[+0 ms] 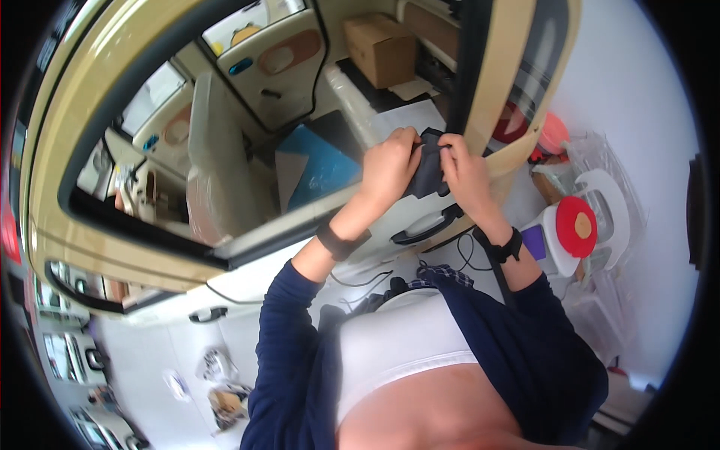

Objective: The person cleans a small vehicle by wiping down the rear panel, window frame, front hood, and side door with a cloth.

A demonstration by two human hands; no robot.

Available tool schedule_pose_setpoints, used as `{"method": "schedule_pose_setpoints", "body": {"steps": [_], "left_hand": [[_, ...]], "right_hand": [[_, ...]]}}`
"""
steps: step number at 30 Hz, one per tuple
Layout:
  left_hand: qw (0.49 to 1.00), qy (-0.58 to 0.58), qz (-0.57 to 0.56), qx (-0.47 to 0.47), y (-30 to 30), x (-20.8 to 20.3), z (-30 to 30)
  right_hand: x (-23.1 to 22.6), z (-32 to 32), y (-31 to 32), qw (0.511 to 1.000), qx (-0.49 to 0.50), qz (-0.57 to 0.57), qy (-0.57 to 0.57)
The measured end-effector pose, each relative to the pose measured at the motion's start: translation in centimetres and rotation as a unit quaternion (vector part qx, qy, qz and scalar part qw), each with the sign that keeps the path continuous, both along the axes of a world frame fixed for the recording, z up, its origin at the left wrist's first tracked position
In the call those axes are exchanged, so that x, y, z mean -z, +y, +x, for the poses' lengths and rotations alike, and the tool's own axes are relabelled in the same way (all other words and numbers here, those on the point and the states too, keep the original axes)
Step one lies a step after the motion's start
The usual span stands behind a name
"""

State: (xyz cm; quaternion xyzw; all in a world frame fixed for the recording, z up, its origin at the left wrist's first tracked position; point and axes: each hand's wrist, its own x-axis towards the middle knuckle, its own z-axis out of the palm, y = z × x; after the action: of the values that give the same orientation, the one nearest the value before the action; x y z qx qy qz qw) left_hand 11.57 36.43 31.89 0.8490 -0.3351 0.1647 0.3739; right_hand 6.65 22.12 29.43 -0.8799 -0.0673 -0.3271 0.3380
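Note:
A crumpled dark grey cloth (pixel 429 171) is held up between my two hands, in front of the vehicle's side window opening. My left hand (pixel 388 169) grips its left side with the fingers curled in. On its other side my right hand (pixel 466 172) pinches the upper right edge between thumb and fingers. Parts of the cloth are hidden behind the fingers. Below it, a black door handle (pixel 427 226) sits on the pale door. A dark band wraps each of my wrists.
Inside the cream vehicle (pixel 52 202) are a cardboard box (pixel 381 51), a plastic-covered seat (pixel 214 157) and a blue sheet (pixel 319 165). A red-topped white stool (pixel 576 225) and plastic wrapping stand at the right by the wall. Cables (pixel 367 281) and a small box (pixel 225 407) lie on the floor.

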Motion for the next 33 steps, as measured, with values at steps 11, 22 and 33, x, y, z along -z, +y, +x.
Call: {"method": "schedule_pose_setpoints", "body": {"steps": [11,22,33], "left_hand": [[0.974,0.136,-0.175,-0.048,10.9,-2.5,-10.0],[0.923,0.174,-0.329,-0.093,17.3,-4.9,-12.7],[0.904,-0.103,0.106,-0.4,21.0,1.5,-6.0]], "right_hand": [[-7.6,-2.8,6.7,0.976,-0.204,-0.012,-0.081],[-8.4,-2.7,14.3,0.957,-0.253,0.136,-0.038],[-2.3,1.6,17.3,0.963,-0.178,-0.201,0.006]]}}
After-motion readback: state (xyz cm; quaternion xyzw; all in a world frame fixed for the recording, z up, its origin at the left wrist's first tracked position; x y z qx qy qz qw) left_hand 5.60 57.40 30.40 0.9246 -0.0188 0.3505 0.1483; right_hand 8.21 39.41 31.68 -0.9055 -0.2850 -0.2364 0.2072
